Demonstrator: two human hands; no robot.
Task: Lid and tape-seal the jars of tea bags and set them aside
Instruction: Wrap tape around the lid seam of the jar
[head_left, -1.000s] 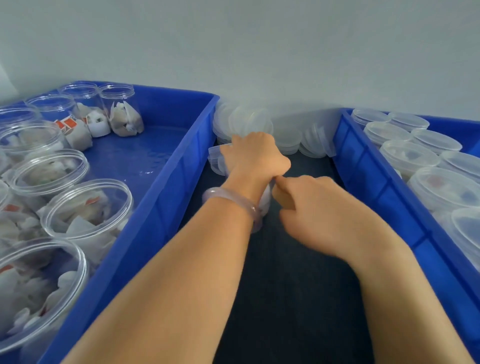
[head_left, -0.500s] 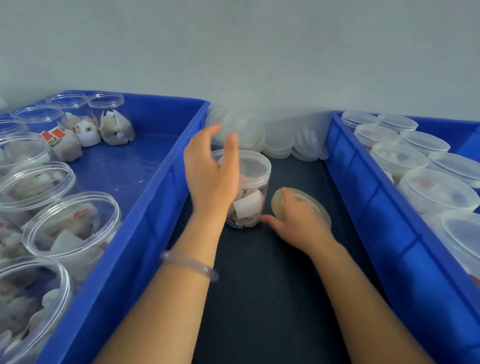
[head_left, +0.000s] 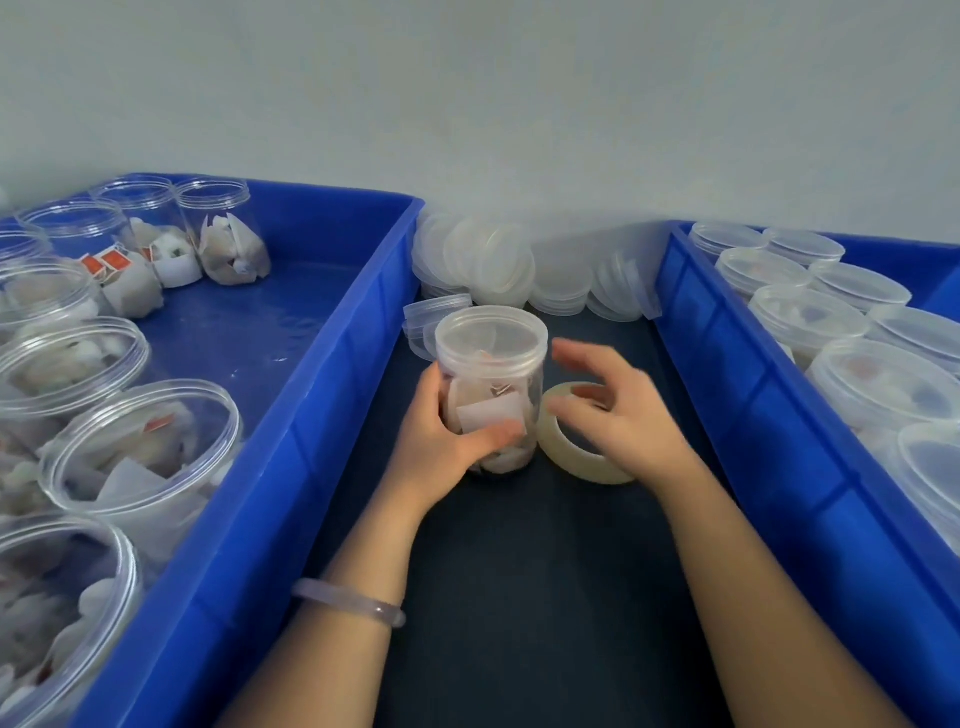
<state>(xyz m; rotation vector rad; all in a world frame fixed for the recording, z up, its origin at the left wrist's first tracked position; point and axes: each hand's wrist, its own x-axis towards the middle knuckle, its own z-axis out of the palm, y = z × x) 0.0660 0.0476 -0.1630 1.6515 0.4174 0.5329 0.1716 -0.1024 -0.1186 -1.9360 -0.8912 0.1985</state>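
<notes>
Seen from the head camera, looking down at a dark work surface (head_left: 545, 597) between two blue plastic bins, a person is working with bare forearms. A clear plastic jar (head_left: 491, 384) of tea bags is standing upright in the middle of that surface, with a translucent lid (head_left: 491, 332) sitting on its mouth. The left hand (head_left: 441, 447) is gripping the lower half of the jar, thumb curling across the front and fingers wrapping round the far side; a pale bracelet (head_left: 348, 603) is circling that forearm. The right hand (head_left: 618, 415) is hovering just right of the jar with fingers spread and lightly curved, holding nothing; motion blur is making it impossible to tell whether the thumb is touching anything. A roll of clear tape (head_left: 576, 457) is lying under that hand, just beside the jar's base. The left bin (head_left: 322, 415) is holding open jars (head_left: 140, 447) filled with tea bags, none with lids. The right bin (head_left: 727, 364) is holding lidded jars (head_left: 810, 317) packed close together. Loose lids (head_left: 498, 265) are leaning in stacks against the pale wall at the back, between the two bins and behind the jar.
</notes>
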